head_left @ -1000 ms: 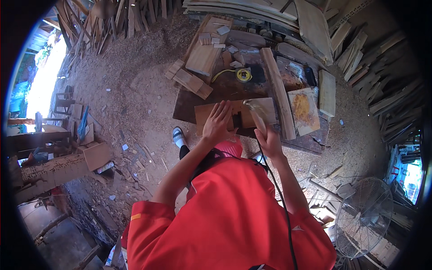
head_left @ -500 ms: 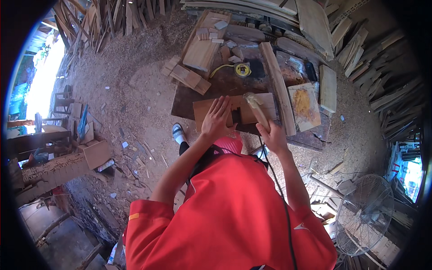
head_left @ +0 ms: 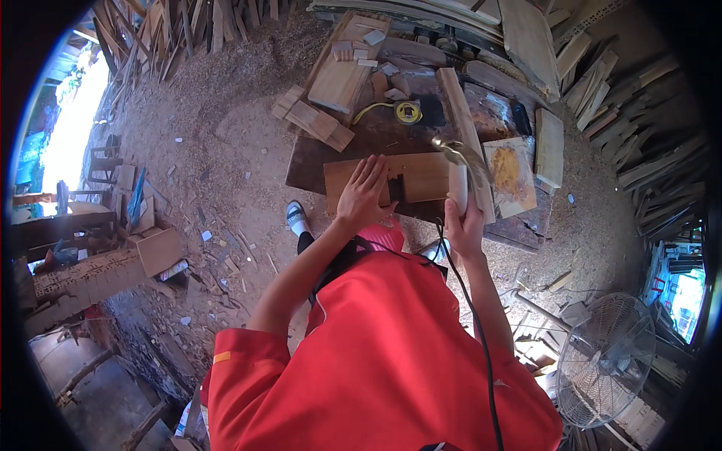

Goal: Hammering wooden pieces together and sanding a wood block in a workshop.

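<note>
My left hand (head_left: 366,192) lies flat with fingers stretched on the left part of a reddish-brown wooden board (head_left: 430,177). A dark notch shows in the board just right of that hand. My right hand (head_left: 464,223) is wrapped round the pale wooden handle of a claw hammer (head_left: 458,180). The hammer is raised over the board's right end, its shiny metal head up and blurred by motion. Beneath the board is a dark worktable (head_left: 310,161).
A yellow tape measure (head_left: 408,113) lies beyond the board. Wood blocks (head_left: 338,86) are stacked at the far left, and a long plank (head_left: 460,113) runs along the right. A wire-caged fan (head_left: 606,353) stands at lower right. Wood scraps litter the floor.
My right hand has moved slightly right and nearer to me, swinging the hammer more upright, with its head shifted right. My left hand stays on the board.
</note>
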Action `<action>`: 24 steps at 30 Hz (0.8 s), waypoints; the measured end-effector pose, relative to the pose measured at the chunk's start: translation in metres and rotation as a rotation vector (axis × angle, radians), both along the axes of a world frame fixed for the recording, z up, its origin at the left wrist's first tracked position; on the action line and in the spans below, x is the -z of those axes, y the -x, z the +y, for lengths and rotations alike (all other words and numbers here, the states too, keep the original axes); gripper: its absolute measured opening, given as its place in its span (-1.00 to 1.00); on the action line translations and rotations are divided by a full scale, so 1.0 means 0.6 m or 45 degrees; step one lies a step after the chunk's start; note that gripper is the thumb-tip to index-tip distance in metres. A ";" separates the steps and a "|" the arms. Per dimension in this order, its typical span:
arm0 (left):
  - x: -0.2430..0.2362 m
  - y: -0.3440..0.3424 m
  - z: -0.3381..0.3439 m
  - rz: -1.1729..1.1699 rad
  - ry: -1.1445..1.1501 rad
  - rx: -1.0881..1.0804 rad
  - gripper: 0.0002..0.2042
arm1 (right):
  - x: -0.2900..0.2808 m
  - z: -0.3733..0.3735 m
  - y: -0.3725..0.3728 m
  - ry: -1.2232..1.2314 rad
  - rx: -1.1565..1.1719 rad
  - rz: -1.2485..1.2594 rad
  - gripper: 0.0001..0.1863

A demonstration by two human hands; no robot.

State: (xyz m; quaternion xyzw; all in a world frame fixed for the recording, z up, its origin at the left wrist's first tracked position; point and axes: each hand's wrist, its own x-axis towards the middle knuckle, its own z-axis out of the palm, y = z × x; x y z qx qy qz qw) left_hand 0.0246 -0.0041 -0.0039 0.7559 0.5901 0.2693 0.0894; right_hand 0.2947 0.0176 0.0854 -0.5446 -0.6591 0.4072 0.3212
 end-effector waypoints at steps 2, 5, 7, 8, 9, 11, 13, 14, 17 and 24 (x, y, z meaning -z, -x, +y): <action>0.000 0.000 0.002 -0.007 -0.004 0.014 -0.04 | 0.041 0.001 -0.005 -0.050 0.034 0.061 -0.49; 0.003 -0.003 0.002 -0.013 -0.010 0.025 -0.05 | 0.072 0.016 -0.021 -0.008 -0.282 -0.468 -0.47; 0.006 -0.002 0.001 -0.013 -0.007 0.017 -0.06 | 0.056 0.011 -0.019 -0.032 -0.242 -0.386 -0.46; 0.004 0.001 0.001 -0.005 -0.012 0.006 -0.06 | 0.027 0.012 -0.010 -0.056 -0.207 -0.306 -0.46; 0.003 0.001 -0.002 0.001 -0.012 -0.004 -0.06 | 0.002 0.011 -0.003 -0.042 -0.186 -0.234 -0.47; 0.003 -0.001 0.001 0.010 -0.018 0.002 -0.04 | -0.002 0.001 0.003 -0.051 -0.129 -0.183 -0.47; 0.002 -0.001 0.006 0.020 -0.031 0.015 -0.03 | -0.004 0.000 0.012 -0.164 -0.120 -0.142 -0.46; 0.002 -0.001 0.005 0.024 -0.023 0.019 -0.02 | 0.015 0.004 0.006 -0.168 -0.115 -0.139 -0.46; 0.002 0.001 0.004 0.038 -0.018 0.019 0.00 | 0.052 0.013 -0.012 -0.002 -0.359 -0.564 -0.47; -0.011 -0.013 0.026 -0.099 -0.108 -0.131 -0.23 | 0.081 0.088 0.019 -0.130 -0.228 -0.255 -0.50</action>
